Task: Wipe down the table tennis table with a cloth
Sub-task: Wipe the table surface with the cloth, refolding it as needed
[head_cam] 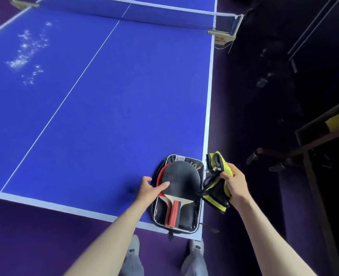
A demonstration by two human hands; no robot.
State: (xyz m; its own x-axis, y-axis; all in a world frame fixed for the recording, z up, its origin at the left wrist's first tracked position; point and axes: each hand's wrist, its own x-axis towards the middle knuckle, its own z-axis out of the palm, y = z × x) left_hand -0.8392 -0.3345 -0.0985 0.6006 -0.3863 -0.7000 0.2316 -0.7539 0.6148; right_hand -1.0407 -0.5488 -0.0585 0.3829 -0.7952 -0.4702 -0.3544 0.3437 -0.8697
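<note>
Right hand [234,182] grips a bunched yellow-and-black cloth [217,184], fingers curled round its folds, just off the right edge of the table tennis table [105,108] near the near-right corner. The cloth hangs beside that edge, close to the racket case [196,216], and whether it touches the case cannot be told.

Left hand [149,189] reaches in from the near side with its fingers loosely spread; its thumb lies on the black face of the upper paddle [181,181], the other fingers lifted over the blue surface to the left of the case. 2 paddles lie stacked on the case, the lower one [160,175] showing only a red rim at the left, both handles pointing toward the near edge. The black case sits on the near-right corner, its near end slightly overhanging.

Far to the left, a scatter of pale wet-looking spots [27,52] marks the blue top. A white centre line [65,100] runs from near left toward the net [164,14], which spans the far end. Below the near edge, 2 shoes [196,246] stand on the purple floor [35,236].
</note>
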